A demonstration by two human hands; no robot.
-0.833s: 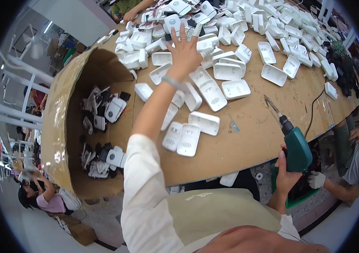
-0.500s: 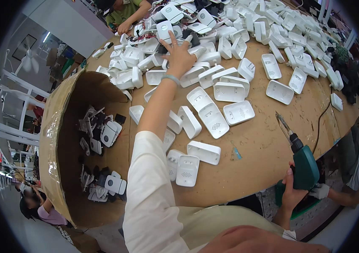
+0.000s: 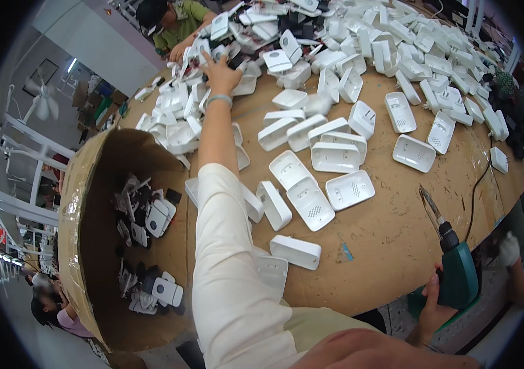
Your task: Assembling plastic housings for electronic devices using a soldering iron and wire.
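Note:
My left hand is stretched far over the table, fingers spread, at the edge of the heap of white plastic housings and small white panels. Its fingertips are over or against the parts there; no grip on any of them shows. In my right hand, at the table's near right edge, is a dark green soldering gun, its metal tip pointing up and away over the table. Open white housings lie between my hands, some on their sides. My left sleeve partly covers a few of them.
A cardboard box on its side at the left holds white panels with dark round centres. Across the table a person in green works at the heap. A black cable runs along the right. Another person's gloved hand is beyond the gun.
My left hand has moved farther away and to the left, and some housings near it have shifted. The soldering gun has moved slightly right and nearer to me.

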